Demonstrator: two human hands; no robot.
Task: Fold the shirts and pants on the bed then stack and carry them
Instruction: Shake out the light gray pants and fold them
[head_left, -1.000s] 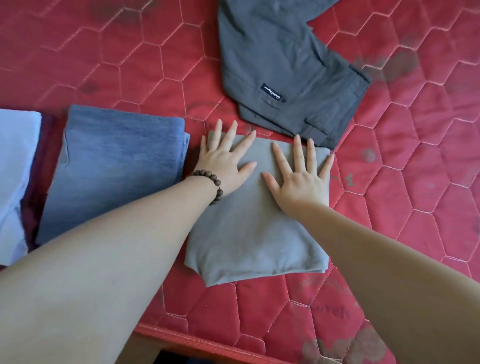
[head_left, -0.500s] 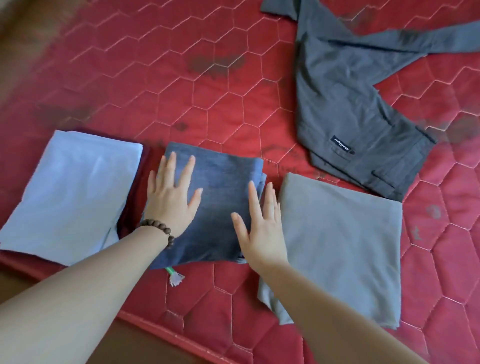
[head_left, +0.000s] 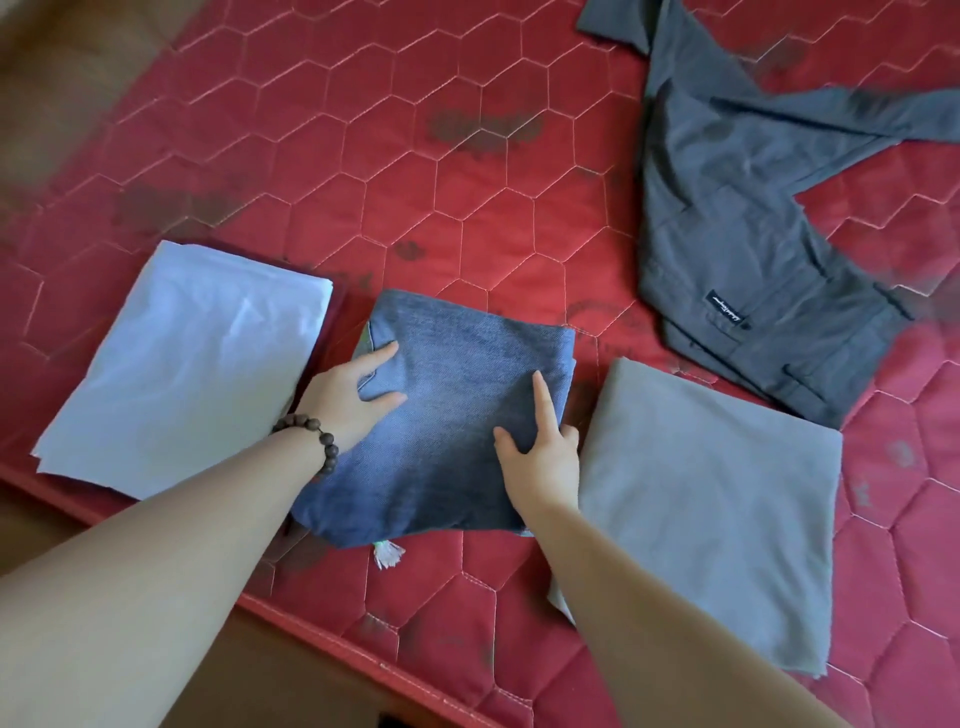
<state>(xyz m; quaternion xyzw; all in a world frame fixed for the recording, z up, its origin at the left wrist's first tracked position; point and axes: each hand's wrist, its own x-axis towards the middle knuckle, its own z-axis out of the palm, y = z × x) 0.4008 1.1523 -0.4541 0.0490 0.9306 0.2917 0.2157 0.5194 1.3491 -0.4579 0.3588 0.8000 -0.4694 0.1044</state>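
red quilted mattress (head_left: 415, 218), folded clothes

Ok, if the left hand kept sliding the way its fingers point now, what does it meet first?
The left hand points right across the folded denim piece, which it grips at the edge. Going straight on, it would likely meet the right hand on the far side first.

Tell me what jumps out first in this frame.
Both hands grip the folded denim piece at centre: left hand at its left edge, right hand at its right. A folded white garment flanks it left, a folded grey one right, and an unfolded dark grey shirt sprawls top right on the red mattress.
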